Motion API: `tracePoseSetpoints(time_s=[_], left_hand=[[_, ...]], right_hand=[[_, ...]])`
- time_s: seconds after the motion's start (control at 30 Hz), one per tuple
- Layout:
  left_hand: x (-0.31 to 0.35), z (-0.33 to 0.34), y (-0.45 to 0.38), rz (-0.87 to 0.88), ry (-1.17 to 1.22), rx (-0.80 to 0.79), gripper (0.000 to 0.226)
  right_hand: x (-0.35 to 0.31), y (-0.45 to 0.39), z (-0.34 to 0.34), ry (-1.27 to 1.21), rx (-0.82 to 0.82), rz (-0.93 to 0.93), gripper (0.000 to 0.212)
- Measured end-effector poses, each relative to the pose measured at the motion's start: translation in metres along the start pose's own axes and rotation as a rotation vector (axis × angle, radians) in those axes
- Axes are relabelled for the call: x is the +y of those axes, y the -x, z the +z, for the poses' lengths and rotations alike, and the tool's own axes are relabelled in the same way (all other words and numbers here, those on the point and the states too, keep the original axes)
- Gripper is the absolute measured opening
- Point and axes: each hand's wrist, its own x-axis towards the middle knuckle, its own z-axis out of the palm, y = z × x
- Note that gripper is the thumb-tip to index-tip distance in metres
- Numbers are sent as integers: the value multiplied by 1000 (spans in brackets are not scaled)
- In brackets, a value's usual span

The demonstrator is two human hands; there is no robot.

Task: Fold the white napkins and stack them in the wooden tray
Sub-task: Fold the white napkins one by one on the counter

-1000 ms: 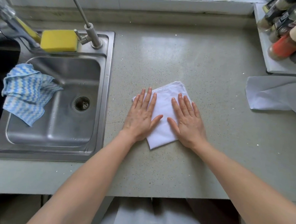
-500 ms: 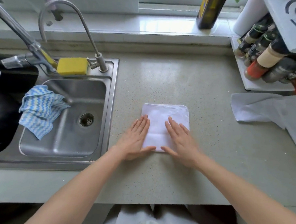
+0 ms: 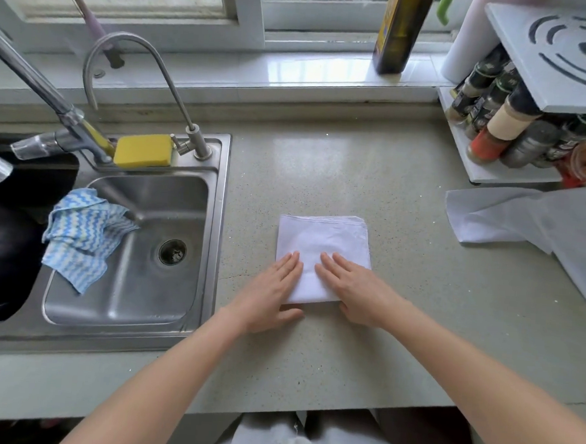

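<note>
A white napkin (image 3: 323, 242), folded into a square, lies flat on the speckled counter (image 3: 373, 178). My left hand (image 3: 271, 294) rests with straight fingers on its near left corner, the thumb on the counter. My right hand (image 3: 356, 291) presses flat on the napkin's near right part. More white napkins (image 3: 525, 222) lie unfolded and rumpled at the right edge of the counter. No wooden tray is in view.
A steel sink (image 3: 129, 246) lies to the left, with a blue zigzag cloth (image 3: 81, 236) on its divider and a yellow sponge (image 3: 143, 151) on its rim. A spice rack (image 3: 516, 132) stands at the back right. A dark bottle (image 3: 399, 29) stands on the windowsill.
The napkin turned from a skewed angle to square with the counter. Both hands slid back toward its near edge. The camera tilted up, bringing the windowsill into view.
</note>
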Motion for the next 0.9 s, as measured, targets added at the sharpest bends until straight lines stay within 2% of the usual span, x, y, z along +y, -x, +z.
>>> tracePoseSetpoints(time_s=[0.1, 0.27, 0.37, 0.47, 0.5, 0.53, 0.6, 0.67, 0.8, 0.9], left_hand=[[1, -2, 0, -27, 57, 18, 76], [-3, -6, -1, -49, 154, 7, 71], [-8, -11, -2, -91, 370, 48, 56], [-16, -19, -5, -230, 635, 104, 26], [-18, -22, -6, -275, 686, 127, 26], [-19, -25, -7, -321, 705, 151, 32], [-19, -31, -13, -395, 669, 204, 35], [-16, -37, -24, -448, 585, 259, 29], [-13, -44, -51, -542, 342, 269, 34], [-13, -40, -61, -607, 265, 241, 35]], right_hand=[[5, 3, -5, -67, 7, -19, 68], [12, 7, -9, -97, -6, -24, 62], [12, 10, -9, -151, -8, -35, 52], [18, 11, -17, -430, 43, 99, 29], [24, 12, -20, -597, 79, 160, 22], [29, 13, -23, -754, 109, 217, 28], [39, 15, -28, -949, 148, 317, 38], [48, 13, -26, -1021, 219, 433, 32], [51, -4, -20, -930, 309, 621, 25], [44, -14, -16, -858, 408, 733, 33]])
